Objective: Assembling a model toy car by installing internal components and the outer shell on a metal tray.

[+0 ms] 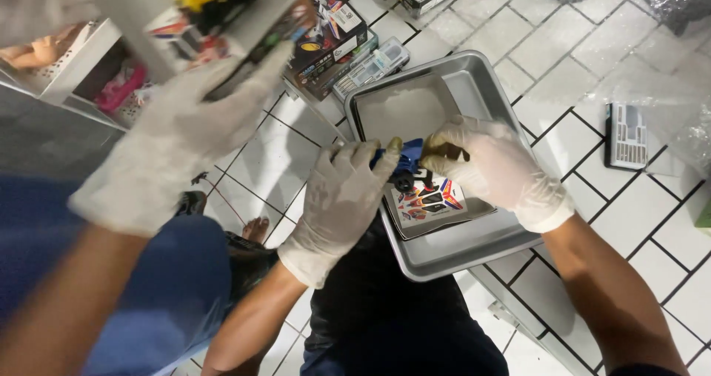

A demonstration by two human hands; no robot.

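We see a white tiled floor (637,220) carrying a grey metal tray (452,250) at centre, boxes (326,43) to its far left, and a small dark card (626,135) at right.

**Blue toy car held over a metal tray**

We hold a small blue toy car (406,163) between our two gloved hands, the left hand (342,198) gripping its near side and the right hand (492,170) pinching its far end. It sits above a sticker sheet (429,202) lying in a grey metal tray (474,243) on our lap. At the left, a co-worker's gloved hand (178,135) grasps a blurred toy package (215,9). Toy boxes (329,39) rest on the white tiled floor (637,220) beyond the tray.
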